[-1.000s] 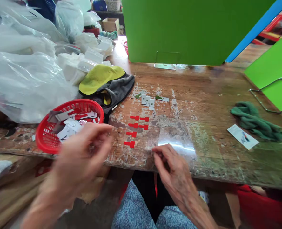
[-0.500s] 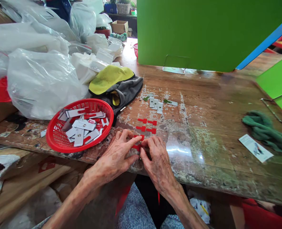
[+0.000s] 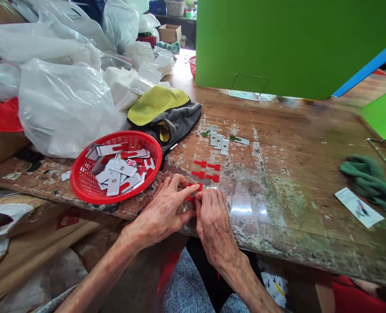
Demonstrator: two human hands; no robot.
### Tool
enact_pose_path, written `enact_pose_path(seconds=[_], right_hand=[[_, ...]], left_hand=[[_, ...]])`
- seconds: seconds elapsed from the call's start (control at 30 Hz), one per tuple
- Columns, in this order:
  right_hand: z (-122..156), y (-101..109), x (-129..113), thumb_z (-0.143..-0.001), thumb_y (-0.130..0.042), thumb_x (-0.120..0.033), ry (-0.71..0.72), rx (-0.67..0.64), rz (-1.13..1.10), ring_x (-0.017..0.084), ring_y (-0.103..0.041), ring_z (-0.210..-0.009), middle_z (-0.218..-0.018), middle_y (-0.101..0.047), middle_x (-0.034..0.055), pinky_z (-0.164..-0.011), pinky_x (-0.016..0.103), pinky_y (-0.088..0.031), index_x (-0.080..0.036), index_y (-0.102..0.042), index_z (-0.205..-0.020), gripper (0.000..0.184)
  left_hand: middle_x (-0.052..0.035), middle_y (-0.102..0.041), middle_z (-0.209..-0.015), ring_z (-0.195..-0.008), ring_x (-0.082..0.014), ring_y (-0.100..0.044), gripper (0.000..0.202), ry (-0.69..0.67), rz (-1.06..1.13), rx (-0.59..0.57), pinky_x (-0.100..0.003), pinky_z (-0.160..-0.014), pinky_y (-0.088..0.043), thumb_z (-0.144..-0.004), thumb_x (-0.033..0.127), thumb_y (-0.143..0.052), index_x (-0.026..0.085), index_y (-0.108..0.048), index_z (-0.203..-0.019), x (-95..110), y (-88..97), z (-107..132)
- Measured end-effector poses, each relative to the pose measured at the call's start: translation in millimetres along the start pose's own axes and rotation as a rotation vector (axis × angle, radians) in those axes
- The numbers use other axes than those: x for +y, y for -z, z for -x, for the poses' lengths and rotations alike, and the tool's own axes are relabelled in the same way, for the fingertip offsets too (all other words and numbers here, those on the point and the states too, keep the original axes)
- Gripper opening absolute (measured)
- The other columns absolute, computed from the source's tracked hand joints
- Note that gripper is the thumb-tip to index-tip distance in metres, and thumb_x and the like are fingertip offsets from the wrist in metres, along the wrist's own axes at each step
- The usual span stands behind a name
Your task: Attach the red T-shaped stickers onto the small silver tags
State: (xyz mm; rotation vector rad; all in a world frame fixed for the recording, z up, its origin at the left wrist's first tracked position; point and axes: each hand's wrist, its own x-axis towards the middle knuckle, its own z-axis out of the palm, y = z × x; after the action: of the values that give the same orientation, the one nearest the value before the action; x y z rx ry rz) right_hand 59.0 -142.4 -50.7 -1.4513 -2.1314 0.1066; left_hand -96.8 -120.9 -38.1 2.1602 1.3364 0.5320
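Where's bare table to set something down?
Bare tabletop lies between the silver pieces and dark green cloth, nearer than the green panel. Crowded: the left, with red basket and plastic bags, and the near middle, with left hand, right hand and red pieces.

Red pieces, red basket, white tags, yellow and grey cloth, green board

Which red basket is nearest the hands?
The basket holding pale and red pieces, beside the left hand; the far basket sits back by the green board.

A round red plastic basket lies left of flat red T-shaped pieces. Behind the basket sits a translucent plastic bag.
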Motion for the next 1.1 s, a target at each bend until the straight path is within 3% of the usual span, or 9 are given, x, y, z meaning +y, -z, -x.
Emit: enact_pose_path(seconds=[0.3, 0.43, 0.53, 0.6, 0.67, 0.8, 0.93, 1.03, 1.1], right_hand=[[9, 18, 1, -0.098, -0.044, -0.005, 0.155, 0.044, -0.312, 0.019, -0.054, -0.08, -0.087, -0.058, 0.0041, -0.075, 0.032, -0.05, -0.021, -0.048, -0.091, 0.019], [12, 41, 0, -0.097, -0.046, -0.004, -0.035, 0.015, -0.57, 0.012, -0.056, -0.076, -0.083, -0.055, -0.0009, -0.07, 0.022, -0.048, -0.022, -0.049, -0.09, 0.019], [12, 55, 6, -0.097, -0.049, -0.011, -0.173, -0.023, -0.682, 0.01, -0.055, -0.069, -0.079, -0.054, -0.0039, -0.063, 0.02, -0.045, -0.023, -0.051, -0.089, 0.014], [13, 62, 10, -0.098, -0.051, -0.017, -0.223, -0.056, -0.735, 0.01, -0.056, -0.07, -0.079, -0.056, -0.0044, -0.062, 0.021, -0.044, -0.024, -0.053, -0.089, 0.011], [13, 65, 14, -0.098, -0.052, -0.021, -0.265, -0.079, -0.787, 0.01, -0.057, -0.071, -0.079, -0.058, -0.0044, -0.062, 0.022, -0.045, -0.025, -0.054, -0.089, 0.01], [13, 65, 14, -0.096, -0.054, -0.028, -0.388, -0.065, -0.877, 0.011, -0.059, -0.068, -0.077, -0.06, -0.0041, -0.062, 0.023, -0.048, -0.025, -0.054, -0.094, 0.004], [15, 61, 6, -0.089, -0.06, -0.032, -0.486, 0.052, -0.906, 0.013, -0.065, -0.067, -0.082, -0.064, -0.0032, -0.063, 0.027, -0.054, -0.026, -0.044, -0.118, 0.034], [15, 62, 6, -0.084, -0.063, -0.037, -0.559, 0.1, -0.826, 0.014, -0.064, -0.06, -0.087, -0.064, 0.0005, -0.054, 0.028, -0.052, -0.024, -0.044, -0.124, 0.046], [15, 66, 11, -0.082, -0.064, -0.041, -0.622, 0.077, -0.76, 0.016, -0.061, -0.057, -0.078, -0.063, -0.0008, -0.053, 0.03, -0.05, -0.021, -0.044, -0.127, 0.054]], left_hand=[[-0.0098, -0.053, -0.12, -0.112, -0.0263, -0.051, 0.055, 0.026, 0.049, -0.07, -0.051, -0.102, -0.045, -0.083, 0.01, -0.058, 0.022, -0.059, -0.137, 6, 8.4, -3], [-0.0107, -0.051, -0.124, -0.117, -0.0269, -0.051, 0.066, 0.057, 0.092, -0.117, -0.048, -0.105, -0.044, -0.077, 0.009, -0.06, 0.02, -0.053, -0.142, 11, 20.7, -1], [-0.0091, -0.05, -0.126, -0.12, -0.0262, -0.05, 0.061, 0.111, 0.169, -0.024, -0.043, -0.105, -0.043, -0.08, 0.018, -0.062, 0.023, -0.054, -0.14, 24, 34.2, 6], [-0.0062, -0.056, -0.115, -0.108, -0.0237, -0.055, 0.045, 0.204, 0.284, 0.015, -0.038, -0.095, -0.047, -0.083, 0.028, -0.062, 0.024, -0.061, -0.128, 36, 39.6, 10], [-0.0026, -0.06, -0.094, -0.088, -0.0197, -0.056, 0.027, 0.299, 0.459, -0.039, -0.032, -0.081, -0.047, -0.085, 0.039, -0.063, 0.022, -0.067, -0.105, 49, 39.1, 13], [0.0017, -0.051, -0.07, -0.066, -0.0136, -0.044, 0.026, 0.383, 0.776, -0.114, -0.027, -0.062, -0.037, -0.085, 0.043, -0.059, 0.019, -0.057, -0.074, 62, 24.6, 11], [0.0034, -0.045, -0.064, -0.06, -0.0118, -0.038, 0.026, 0.446, 0.841, -0.071, -0.026, -0.057, -0.031, -0.08, 0.041, -0.061, 0.02, -0.052, -0.068, 67, 9.7, 6], [0.0037, -0.045, -0.061, -0.058, -0.0119, -0.037, 0.027, 0.492, 0.858, -0.027, -0.026, -0.056, -0.031, -0.076, 0.043, -0.062, 0.02, -0.051, -0.067, 72, 5.8, 2], [0.0042, -0.043, -0.06, -0.058, -0.0117, -0.036, 0.026, 0.513, 0.869, 0.007, -0.025, -0.056, -0.03, -0.073, 0.042, -0.063, 0.021, -0.05, -0.064, 77, 7.1, -2]])
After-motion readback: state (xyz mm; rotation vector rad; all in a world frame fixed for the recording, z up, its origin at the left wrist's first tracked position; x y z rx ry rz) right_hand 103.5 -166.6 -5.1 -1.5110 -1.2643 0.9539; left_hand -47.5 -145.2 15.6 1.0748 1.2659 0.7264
